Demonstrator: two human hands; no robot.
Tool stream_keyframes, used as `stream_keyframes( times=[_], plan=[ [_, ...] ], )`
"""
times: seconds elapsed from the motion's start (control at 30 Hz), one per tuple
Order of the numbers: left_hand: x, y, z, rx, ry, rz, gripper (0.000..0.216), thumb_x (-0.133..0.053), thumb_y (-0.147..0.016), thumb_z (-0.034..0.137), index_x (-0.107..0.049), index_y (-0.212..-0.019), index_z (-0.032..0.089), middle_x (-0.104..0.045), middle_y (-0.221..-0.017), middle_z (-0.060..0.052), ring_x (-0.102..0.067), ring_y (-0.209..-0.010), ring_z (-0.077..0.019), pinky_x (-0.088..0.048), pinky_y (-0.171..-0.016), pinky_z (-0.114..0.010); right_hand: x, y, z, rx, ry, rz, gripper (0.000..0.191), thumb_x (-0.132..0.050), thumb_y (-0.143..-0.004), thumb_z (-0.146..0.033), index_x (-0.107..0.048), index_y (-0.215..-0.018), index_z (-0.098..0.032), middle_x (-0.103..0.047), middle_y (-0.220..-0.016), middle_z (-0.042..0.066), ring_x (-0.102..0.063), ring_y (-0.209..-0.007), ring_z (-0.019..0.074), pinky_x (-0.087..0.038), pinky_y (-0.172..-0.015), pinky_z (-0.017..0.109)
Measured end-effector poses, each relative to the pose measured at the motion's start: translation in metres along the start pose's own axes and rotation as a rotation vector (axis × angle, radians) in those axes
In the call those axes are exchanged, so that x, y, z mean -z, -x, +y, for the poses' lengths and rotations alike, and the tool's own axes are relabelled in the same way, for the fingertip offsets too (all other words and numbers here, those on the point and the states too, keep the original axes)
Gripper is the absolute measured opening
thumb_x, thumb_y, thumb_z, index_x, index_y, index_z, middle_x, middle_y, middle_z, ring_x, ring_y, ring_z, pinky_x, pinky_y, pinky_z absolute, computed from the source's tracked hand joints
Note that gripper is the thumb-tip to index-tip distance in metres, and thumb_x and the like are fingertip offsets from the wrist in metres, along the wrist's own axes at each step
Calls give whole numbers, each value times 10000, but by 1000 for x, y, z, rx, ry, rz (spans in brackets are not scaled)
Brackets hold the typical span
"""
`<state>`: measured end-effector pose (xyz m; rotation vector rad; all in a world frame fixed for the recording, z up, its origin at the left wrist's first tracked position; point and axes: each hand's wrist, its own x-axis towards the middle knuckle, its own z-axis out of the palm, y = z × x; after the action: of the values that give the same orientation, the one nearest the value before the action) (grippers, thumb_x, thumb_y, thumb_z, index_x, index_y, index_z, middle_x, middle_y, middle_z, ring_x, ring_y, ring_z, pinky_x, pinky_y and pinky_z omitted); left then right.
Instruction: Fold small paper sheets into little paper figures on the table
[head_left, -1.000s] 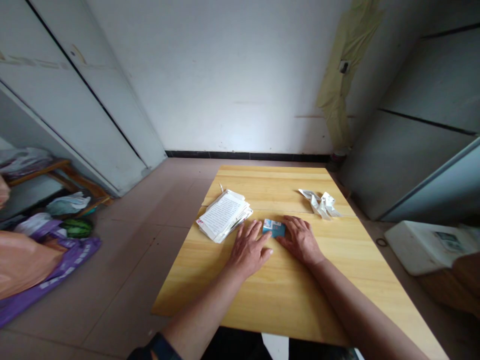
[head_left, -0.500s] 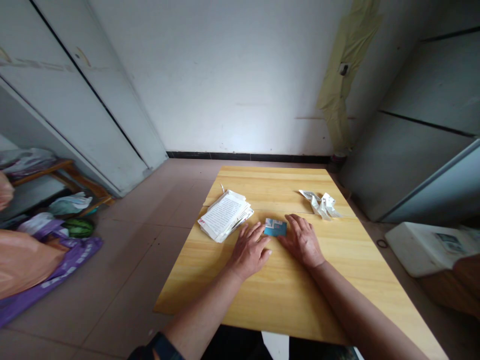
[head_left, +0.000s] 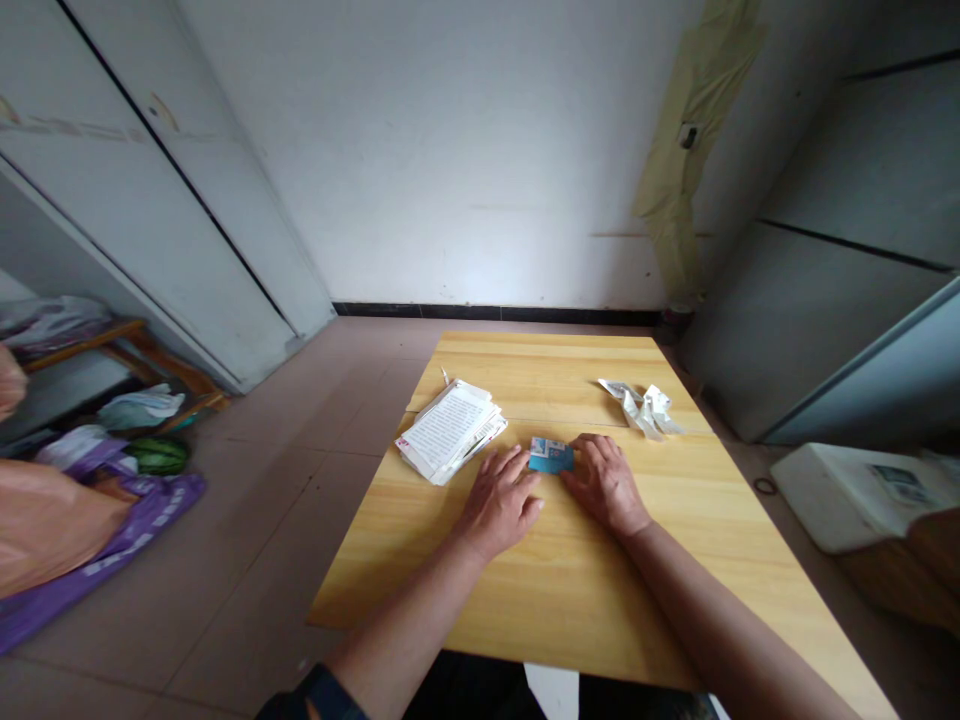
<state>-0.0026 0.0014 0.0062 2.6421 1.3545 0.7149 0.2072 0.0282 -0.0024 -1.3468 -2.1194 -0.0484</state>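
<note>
A small blue printed card [head_left: 551, 456] lies flat on the light wooden table [head_left: 600, 610], between my two hands. My left hand [head_left: 499, 500] rests palm down with its fingers spread, the fingertips at the card's left edge. At the right edge is my right hand [head_left: 609, 488], its fingers slightly bent, thumb apart near the lower corner and index finger by the upper one. Left of the card sits an untidy stack of printed papers [head_left: 450, 430], close to my left fingers but apart from them.
A crumpled piece of white wrapping [head_left: 643, 408] lies at the table's back right. White cabinets [head_left: 187, 200] stand to the left, with a purple bag [head_left: 161, 505] and a watermelon [head_left: 159, 455] on the floor. A white box [head_left: 855, 500] is beyond the right edge.
My right fingers have drawn in and bent a little more at the card's right edge. The card has shifted very slightly to the right; my left hand is nearly still.
</note>
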Motion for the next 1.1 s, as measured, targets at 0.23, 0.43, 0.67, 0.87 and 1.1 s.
stream_keyframes(
  times=[0.23, 0.43, 0.67, 0.87, 1.1],
  plan=[
    [2, -1, 2, 3, 1, 5, 249, -628, -782, 232, -631, -1031, 227, -509, -1347, -96, -423, -1279, -284, -364, -1046, -529, 6, -1, -3, 166, -222, 9, 89, -502, -840, -181, -576, -885, -200, -625, -879, 81, -555, -836, 211, -467, -756, 345],
    [-3, -1, -2, 2, 11, 55, 211, -623, -773, 218, -628, -983, 202, -535, -1305, -106, -441, -1260, -274, -382, -1051, -490, 7, 0, -6, 237, -274, -33, 105, -481, -869, -192, -581, -841, -205, -660, -910, 82, -592, -854, 201, -466, -777, 347],
    [-8, 2, -9, 48, 31, 214, 291, -550, -765, 80, -568, -1029, 199, -624, -1050, -82, -556, -1049, -233, -467, -925, -417, 10, -1, -7, 315, -185, -176, 111, -515, -862, -229, -613, -888, -185, -676, -1008, 92, -596, -906, 217, -401, -862, 396],
    [-5, 1, -8, -61, -104, 202, 179, -527, -807, 96, -638, -862, 226, -620, -1049, -48, -548, -947, -212, -445, -815, -391, 4, 1, -3, 363, -218, -187, 146, -541, -865, -270, -635, -943, -190, -679, -998, 85, -591, -921, 217, -397, -854, 389],
    [-4, 1, -8, -79, -85, 168, 141, -556, -787, 100, -647, -796, 207, -653, -883, -35, -548, -859, -200, -417, -754, -367, 3, 2, 2, 305, -274, -218, 241, -551, -863, -376, -655, -993, -202, -657, -1074, 110, -579, -963, 247, -423, -853, 419]
  ],
)
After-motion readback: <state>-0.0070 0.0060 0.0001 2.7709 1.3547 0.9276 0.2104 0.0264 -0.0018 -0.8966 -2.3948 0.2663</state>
